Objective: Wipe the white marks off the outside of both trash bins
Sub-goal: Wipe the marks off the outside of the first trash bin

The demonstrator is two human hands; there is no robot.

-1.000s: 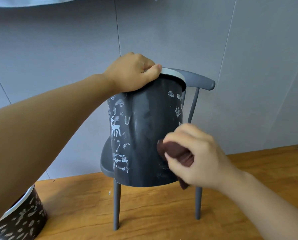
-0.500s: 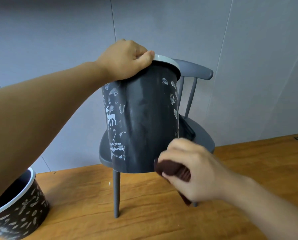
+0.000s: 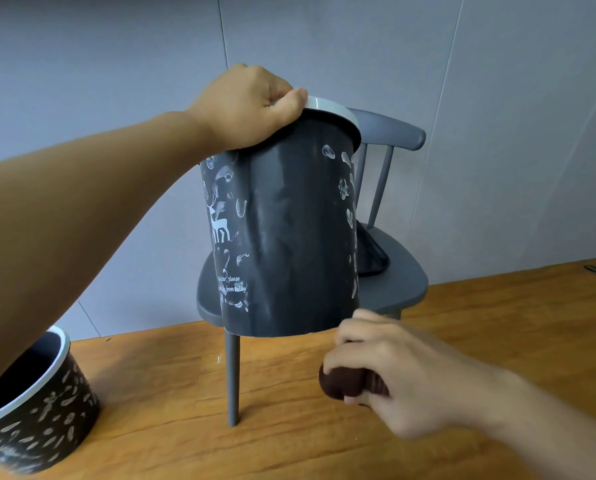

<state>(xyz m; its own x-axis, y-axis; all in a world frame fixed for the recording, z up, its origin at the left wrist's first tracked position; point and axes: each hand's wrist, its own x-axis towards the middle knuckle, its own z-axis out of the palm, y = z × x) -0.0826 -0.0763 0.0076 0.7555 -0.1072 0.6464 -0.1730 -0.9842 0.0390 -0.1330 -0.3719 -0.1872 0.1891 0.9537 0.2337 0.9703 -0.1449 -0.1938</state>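
Dark deer-print bin (image 3: pixel 289 233) tilted on the chair, smeared white; second bin (image 3: pixel 37 410) lower left.

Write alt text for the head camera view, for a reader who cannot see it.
A left hand grips the white rim of a dark trash bin held up in front of a grey chair, while the right hand holds a brown cloth just below the bin, off its surface. A second bin stands on the wooden floor at lower left.

bin (image 3: pixel 289 237): smooth, semi-gloss, likely plastic | cloth (image 3: pixel 348 382): soft brown | floor (image 3: pixel 497 323): wood
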